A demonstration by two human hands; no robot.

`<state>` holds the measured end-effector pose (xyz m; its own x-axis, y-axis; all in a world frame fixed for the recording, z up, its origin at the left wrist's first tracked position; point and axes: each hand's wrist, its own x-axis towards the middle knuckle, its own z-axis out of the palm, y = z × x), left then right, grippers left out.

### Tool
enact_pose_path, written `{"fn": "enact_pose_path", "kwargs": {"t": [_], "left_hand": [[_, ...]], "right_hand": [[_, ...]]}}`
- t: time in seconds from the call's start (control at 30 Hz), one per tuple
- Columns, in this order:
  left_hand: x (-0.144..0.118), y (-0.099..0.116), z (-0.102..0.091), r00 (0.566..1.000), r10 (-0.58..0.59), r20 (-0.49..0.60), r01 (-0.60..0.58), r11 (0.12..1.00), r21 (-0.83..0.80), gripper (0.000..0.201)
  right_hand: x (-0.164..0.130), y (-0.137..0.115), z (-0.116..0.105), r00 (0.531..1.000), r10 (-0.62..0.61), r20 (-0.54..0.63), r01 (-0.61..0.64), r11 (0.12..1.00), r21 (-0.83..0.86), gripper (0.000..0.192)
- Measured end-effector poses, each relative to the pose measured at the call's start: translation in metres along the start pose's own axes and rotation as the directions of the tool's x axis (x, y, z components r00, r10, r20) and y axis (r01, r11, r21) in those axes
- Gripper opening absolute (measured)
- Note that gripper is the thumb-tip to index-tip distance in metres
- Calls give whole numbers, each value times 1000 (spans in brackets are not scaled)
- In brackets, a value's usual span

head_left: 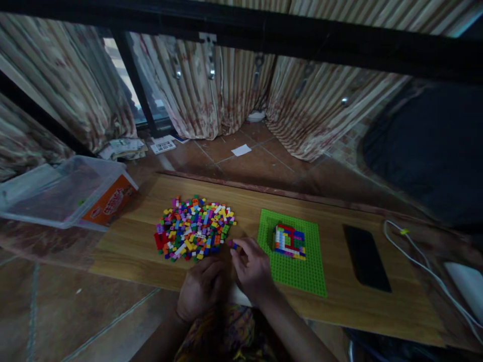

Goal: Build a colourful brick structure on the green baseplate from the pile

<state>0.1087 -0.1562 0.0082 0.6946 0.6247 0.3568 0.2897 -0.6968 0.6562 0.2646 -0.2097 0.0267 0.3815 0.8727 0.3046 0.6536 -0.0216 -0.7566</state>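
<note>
My right hand [253, 266] is at the table's near side, with thumb and index finger closed on a small purple and blue toy brick [232, 245]. Beside it on the left, my left hand [202, 287] is curled with the fingers folded in; whatever they hold, if anything, is hidden. Just beyond my hands spreads a pile of loose toy bricks [194, 229] in many colours. To the right of my right hand lies a green studded baseplate [304, 276], and a low multicoloured brick build [289, 241] sits on its upper part.
The wooden table [132, 251] carries a black flat slab [367, 257] at the right, near a white cable [418, 261]. A clear plastic box [75, 176] with an orange label stands at the left. Striped curtains [199, 90] hang behind, beneath a dark bar [241, 25].
</note>
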Motion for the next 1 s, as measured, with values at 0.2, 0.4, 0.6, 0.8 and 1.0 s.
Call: {"fn": "enact_pose_path", "kwargs": {"t": [0.2, 0.4, 0.6, 0.8, 1.0], "left_hand": [[0, -3, 0, 1000, 25, -9, -25, 999, 29, 15], [3, -5, 3, 997, 68, -34, -66, 996, 59, 15], [1, -8, 5, 998, 61, -23, -59, 996, 74, 16], [1, -9, 5, 999, 50, -4, -49, 995, 83, 15], [1, -10, 5, 998, 70, -9, -69, 992, 105, 17]], "right_hand": [[-10, 22, -54, 983, 102, -150, -114, 991, -72, 21], [-2, 54, -87, 930, 217, -298, -278, 944, -178, 21], [6, 66, -89, 938, 162, -307, -257, 919, -300, 23], [7, 70, -89, 951, 136, -277, -221, 928, -302, 23], [8, 70, -87, 958, 128, -258, -213, 916, -339, 26]]}}
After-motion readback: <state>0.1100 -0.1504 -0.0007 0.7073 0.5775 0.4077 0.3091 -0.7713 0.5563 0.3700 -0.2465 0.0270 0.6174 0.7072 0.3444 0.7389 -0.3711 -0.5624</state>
